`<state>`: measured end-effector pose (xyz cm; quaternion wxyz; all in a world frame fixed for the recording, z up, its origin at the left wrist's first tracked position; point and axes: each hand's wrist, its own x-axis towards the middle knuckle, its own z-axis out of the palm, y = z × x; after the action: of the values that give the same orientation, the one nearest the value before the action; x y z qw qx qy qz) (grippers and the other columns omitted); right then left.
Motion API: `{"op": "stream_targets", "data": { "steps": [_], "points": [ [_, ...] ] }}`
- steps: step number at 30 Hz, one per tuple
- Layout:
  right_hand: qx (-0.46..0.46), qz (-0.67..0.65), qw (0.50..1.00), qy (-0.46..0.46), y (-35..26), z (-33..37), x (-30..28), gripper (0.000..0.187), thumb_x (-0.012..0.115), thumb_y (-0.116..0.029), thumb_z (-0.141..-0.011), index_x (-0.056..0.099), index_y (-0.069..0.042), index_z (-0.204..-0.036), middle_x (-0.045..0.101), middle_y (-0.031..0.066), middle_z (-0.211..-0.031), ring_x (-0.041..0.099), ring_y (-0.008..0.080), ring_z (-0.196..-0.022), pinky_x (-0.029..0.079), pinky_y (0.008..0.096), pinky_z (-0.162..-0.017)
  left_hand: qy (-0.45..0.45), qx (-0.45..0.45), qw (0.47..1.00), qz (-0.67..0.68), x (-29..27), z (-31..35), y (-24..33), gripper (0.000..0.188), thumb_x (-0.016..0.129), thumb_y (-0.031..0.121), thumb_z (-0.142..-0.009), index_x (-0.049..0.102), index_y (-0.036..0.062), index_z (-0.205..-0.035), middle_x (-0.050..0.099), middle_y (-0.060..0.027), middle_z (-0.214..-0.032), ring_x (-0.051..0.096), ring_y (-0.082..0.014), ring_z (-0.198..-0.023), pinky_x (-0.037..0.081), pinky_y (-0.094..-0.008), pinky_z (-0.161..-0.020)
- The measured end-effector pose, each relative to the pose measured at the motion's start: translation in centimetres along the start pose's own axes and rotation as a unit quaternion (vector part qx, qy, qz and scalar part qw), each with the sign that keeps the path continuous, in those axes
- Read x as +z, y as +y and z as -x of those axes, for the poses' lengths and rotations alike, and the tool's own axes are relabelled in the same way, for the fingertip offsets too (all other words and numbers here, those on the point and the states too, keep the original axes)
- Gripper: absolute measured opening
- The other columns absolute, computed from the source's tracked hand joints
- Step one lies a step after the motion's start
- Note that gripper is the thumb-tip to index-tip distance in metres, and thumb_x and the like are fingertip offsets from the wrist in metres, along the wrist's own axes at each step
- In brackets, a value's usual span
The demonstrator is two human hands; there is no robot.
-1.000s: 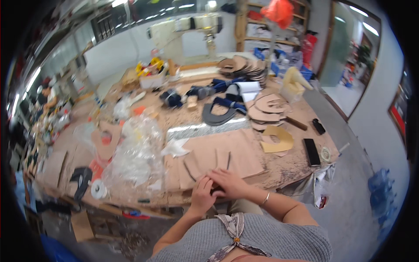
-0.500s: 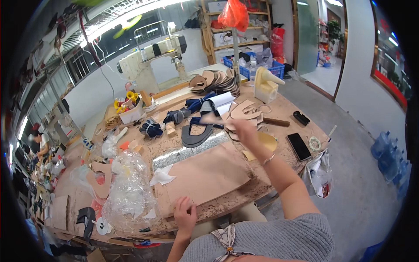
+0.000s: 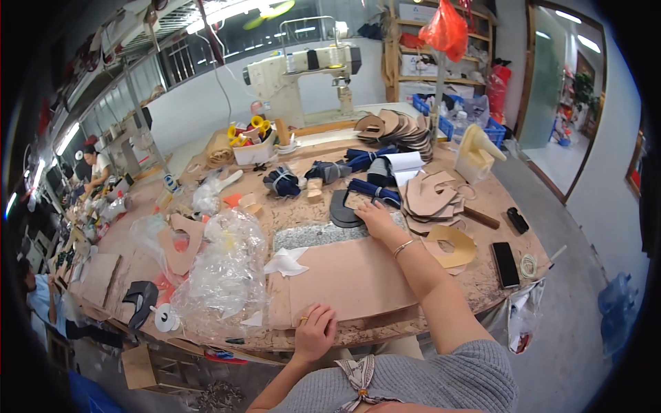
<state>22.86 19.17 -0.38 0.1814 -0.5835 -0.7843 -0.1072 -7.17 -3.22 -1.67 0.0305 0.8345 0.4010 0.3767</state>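
My right hand [image 3: 377, 220] reaches across a tan board [image 3: 351, 275], its fingers stretched over the right end of a dark grey U-shaped piece [image 3: 342, 212]. The hand hides part of that piece, and I cannot make out a grip on it. My left hand [image 3: 317, 332] rests on the board's near edge, fingers close together and slightly bent, with nothing seen in them. Beyond the board a speckled stone slab [image 3: 303, 236] shows. A white scrap [image 3: 287, 261] lies across the board's far left corner.
Crumpled clear plastic [image 3: 224, 268] lies left of the board. Behind are tied navy bundles [image 3: 284, 181] and a sewing machine [image 3: 299, 79]. Stacked tan cut-outs [image 3: 430, 199], a wooden-handled tool [image 3: 480, 217] and a phone [image 3: 505, 265] lie right. Other people sit at far left.
My right hand has come down from above the cut-outs, leftward onto the dark U-shaped piece. My left hand has stayed at the board's near edge. The view has turned left.
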Motion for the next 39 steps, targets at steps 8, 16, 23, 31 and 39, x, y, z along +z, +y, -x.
{"op": "stream_targets", "data": {
  "steps": [8,16,23,31,39],
  "points": [
    [0.091,-0.115,0.987,-0.061,-1.8,-4.2,2.0,0.033,0.066,-0.04,-0.081,0.07,-0.011,-0.096,0.068,0.0169,-0.098,0.064,0.0354,-0.094,0.05,0.045,-0.082,0.01,-0.011,1.0,0.018,-0.3,0.3,0.1,0.02,0.069,0.012,-0.079,0.067,0.0075,-0.098,0.065,-0.0086,-0.106,0.059,-0.0302,-0.108,0.045,-0.0413,-0.093],
    [0.156,-0.263,0.922,0.238,-2.1,-3.0,-0.3,0.021,0.057,-0.016,-0.09,0.068,-0.008,-0.106,0.067,0.018,-0.103,0.063,0.036,-0.097,0.05,0.0411,-0.084,0.03,-0.025,0.995,0.087,-0.5,-0.1,-0.4,0.016,0.069,0.013,-0.079,0.068,0.0074,-0.095,0.066,-0.0084,-0.103,0.06,-0.0295,-0.105,0.048,-0.04,-0.087],
    [-0.101,-0.134,0.976,0.14,-11.5,8.6,-9.5,0.024,0.06,-0.002,-0.082,0.067,-0.01,-0.103,0.067,0.0107,-0.099,0.06,0.0334,-0.103,0.044,0.0426,-0.091,0.232,-0.117,0.964,0.058,-0.3,-7.6,-10.6,0.036,0.063,0.008,-0.081,0.059,0.0038,-0.117,0.065,-0.0158,-0.109,0.063,-0.0321,-0.098,0.047,-0.0425,-0.091],
    [-0.116,-0.204,0.97,0.059,-14.6,15.7,-10.8,0.027,0.072,-0.021,-0.08,0.067,-0.012,-0.105,0.064,0.0063,-0.113,0.054,0.0322,-0.116,0.037,0.0482,-0.101,0.11,-0.3,0.944,0.08,0.1,-11.7,-16.4,0.016,0.068,0.009,-0.079,0.071,0.003,-0.093,0.069,-0.0094,-0.084,0.067,-0.0233,-0.083,0.051,-0.0353,-0.074],
    [-0.059,-0.365,0.906,0.206,-20.7,10.4,-10.5,0.019,0.07,-0.004,-0.079,0.067,-0.003,-0.097,0.065,0.0136,-0.096,0.063,0.03,-0.087,0.052,0.0354,-0.074,0.099,-0.35,0.731,0.577,0.3,-6.9,-5.6,0.015,0.061,0.01,-0.092,0.064,0.0029,-0.105,0.067,-0.004,-0.097,0.063,-0.0117,-0.081,0.051,-0.0262,-0.073]
  ]
}}
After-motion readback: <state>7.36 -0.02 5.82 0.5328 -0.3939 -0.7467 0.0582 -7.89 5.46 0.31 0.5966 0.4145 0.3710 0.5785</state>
